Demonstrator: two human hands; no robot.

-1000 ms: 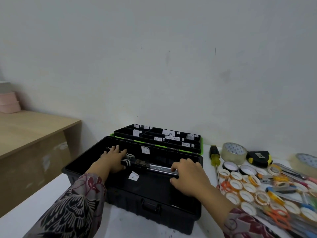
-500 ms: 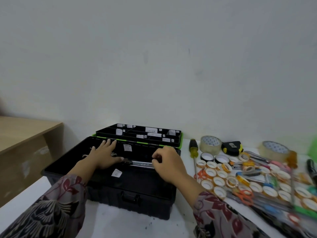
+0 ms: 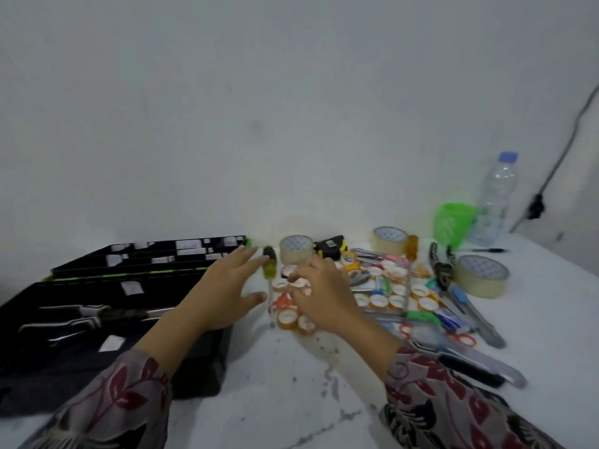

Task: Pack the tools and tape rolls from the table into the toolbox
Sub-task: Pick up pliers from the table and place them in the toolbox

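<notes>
Head view: left hand (image 3: 222,288) splayed (right hand (image 3: 324,294) curled)

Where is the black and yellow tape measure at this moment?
In the head view, the tape measure lies at the back of the table near the wall, right of the toolbox, directly right of a big clear tape roll.

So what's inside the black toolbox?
Inside the toolbox lie some metal tools and two white paper labels. The left hand and its arm cover the box's right end, so anything there is hidden.
</notes>
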